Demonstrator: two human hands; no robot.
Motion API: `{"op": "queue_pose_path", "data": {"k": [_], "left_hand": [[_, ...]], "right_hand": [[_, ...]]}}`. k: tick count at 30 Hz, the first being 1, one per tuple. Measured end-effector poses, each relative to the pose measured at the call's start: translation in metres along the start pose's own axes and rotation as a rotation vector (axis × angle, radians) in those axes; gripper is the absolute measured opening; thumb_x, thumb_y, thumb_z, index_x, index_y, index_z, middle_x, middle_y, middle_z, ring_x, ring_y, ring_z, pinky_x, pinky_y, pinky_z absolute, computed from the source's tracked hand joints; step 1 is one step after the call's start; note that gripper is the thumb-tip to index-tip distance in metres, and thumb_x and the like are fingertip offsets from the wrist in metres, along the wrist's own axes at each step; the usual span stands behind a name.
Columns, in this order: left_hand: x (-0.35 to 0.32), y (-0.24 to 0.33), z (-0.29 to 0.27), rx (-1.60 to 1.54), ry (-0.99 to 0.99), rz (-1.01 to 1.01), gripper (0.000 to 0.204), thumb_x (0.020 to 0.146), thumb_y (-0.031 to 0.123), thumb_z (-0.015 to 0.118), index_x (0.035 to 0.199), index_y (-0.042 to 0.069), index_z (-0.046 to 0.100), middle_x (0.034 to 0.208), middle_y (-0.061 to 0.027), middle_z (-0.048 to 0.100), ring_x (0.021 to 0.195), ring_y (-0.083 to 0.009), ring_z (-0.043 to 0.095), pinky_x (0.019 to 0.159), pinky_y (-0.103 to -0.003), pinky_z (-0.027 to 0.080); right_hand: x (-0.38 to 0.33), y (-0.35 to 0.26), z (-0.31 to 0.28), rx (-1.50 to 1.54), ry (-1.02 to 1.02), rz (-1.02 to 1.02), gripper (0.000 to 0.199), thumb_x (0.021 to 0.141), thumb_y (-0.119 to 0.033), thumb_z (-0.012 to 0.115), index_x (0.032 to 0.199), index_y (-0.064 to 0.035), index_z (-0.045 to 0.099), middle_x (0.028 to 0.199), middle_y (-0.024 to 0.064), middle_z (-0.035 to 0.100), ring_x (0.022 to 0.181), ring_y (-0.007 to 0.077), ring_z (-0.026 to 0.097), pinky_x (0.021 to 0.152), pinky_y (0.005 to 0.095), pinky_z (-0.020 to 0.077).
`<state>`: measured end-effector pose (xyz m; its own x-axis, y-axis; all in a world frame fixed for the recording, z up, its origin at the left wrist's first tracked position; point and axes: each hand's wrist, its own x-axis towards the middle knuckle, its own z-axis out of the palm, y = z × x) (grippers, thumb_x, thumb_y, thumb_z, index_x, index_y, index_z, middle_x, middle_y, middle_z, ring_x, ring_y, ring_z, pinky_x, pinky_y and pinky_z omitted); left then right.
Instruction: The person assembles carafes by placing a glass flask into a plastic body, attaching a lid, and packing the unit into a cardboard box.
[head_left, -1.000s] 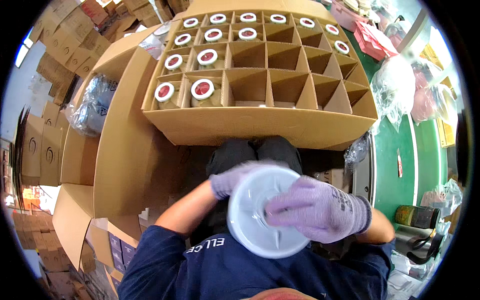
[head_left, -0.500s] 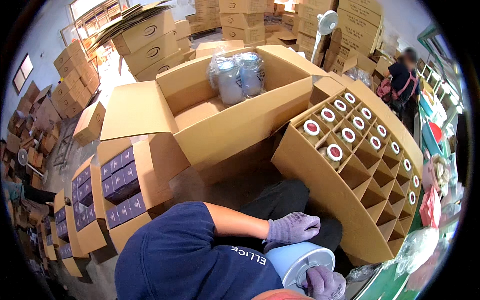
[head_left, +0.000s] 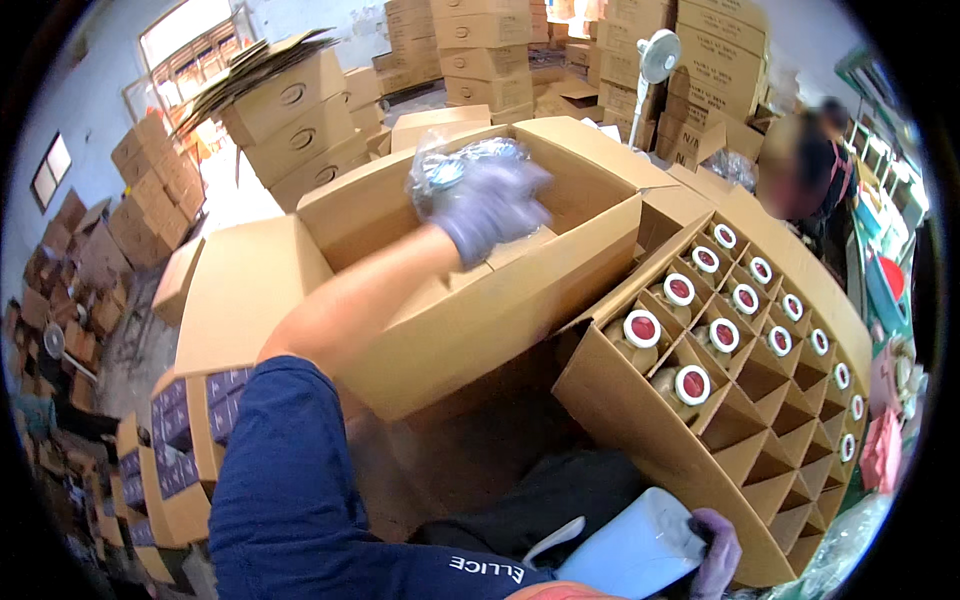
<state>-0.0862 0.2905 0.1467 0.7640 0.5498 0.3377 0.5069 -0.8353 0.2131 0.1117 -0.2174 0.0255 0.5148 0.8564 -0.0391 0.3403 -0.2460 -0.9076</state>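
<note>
Right hand [head_left: 716,555], gloved, is low by my lap at the bottom edge of view, fingers curled around the side of a white plastic jug [head_left: 632,550]. It's closed on the jug, probably to keep it steady on my knee while the other arm works.

Just past that, on my right, is the divider box [head_left: 760,400], a cardboard grid tilted toward me so the cells face up. Jars with white lids and red centres [head_left: 690,385] fill the cells along its far and left sides. The near cells and the right corner are open. The tilt looks deliberate, since every slot is reachable from where I sit.

Left arm stretches forward over the near wall of the big open carton [head_left: 470,320] in front of me. Left hand [head_left: 490,205], purple glove, is inside the carton near its far wall, on a clear plastic bag of jars [head_left: 455,165]. The hand is motion-blurred, so I can't tell whether the fingers have closed on the bag or just rest on it.

Left of the carton are small open boxes of dark blue packs [head_left: 185,440].

Further back are stacks of sealed cartons [head_left: 290,110], a white fan [head_left: 657,55], and another person [head_left: 810,165] at the far right.
</note>
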Motion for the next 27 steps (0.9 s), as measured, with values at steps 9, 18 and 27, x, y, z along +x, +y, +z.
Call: {"op": "queue_pose_path", "data": {"k": [9, 18, 27], "left_hand": [[0.010, -0.358, 0.059, -0.745, 0.162, -0.637, 0.053, 0.083, 0.006, 0.074, 0.132, -0.006, 0.060, 0.125, -0.0131, 0.067, 0.116, -0.0222, 0.062, 0.104, -0.035, 0.045], [0.029, 0.076, -0.085, -1.035, -0.126, 0.374, 0.052, 0.093, 0.013, 0.060, 0.141, -0.006, 0.052, 0.127, -0.0179, 0.066, 0.119, -0.0224, 0.064, 0.106, -0.034, 0.048], [-0.040, 0.191, -0.125, -0.340, 0.418, 1.074, 0.115, 0.067, 0.026, 0.091, 0.156, -0.003, 0.025, 0.157, -0.0225, 0.036, 0.142, -0.0342, 0.042, 0.117, -0.045, 0.034]], "right_hand": [[0.010, 0.031, 0.015, 0.202, 0.320, 0.195, 0.058, 0.107, -0.045, 0.041, 0.124, 0.0056, 0.062, 0.121, 0.0178, 0.066, 0.111, 0.0268, 0.061, 0.103, 0.0401, 0.0450], [0.065, -0.056, -0.021, -0.033, 0.484, -0.295, 0.057, 0.090, -0.031, 0.066, 0.134, 0.0031, 0.054, 0.131, 0.0162, 0.060, 0.110, 0.0231, 0.062, 0.097, 0.0376, 0.0498], [0.116, -0.177, -0.085, 0.536, 0.710, -0.674, 0.020, 0.093, -0.012, 0.066, 0.108, 0.0011, 0.069, 0.090, 0.0084, 0.070, 0.074, 0.0152, 0.067, 0.066, 0.0278, 0.0577]]}}
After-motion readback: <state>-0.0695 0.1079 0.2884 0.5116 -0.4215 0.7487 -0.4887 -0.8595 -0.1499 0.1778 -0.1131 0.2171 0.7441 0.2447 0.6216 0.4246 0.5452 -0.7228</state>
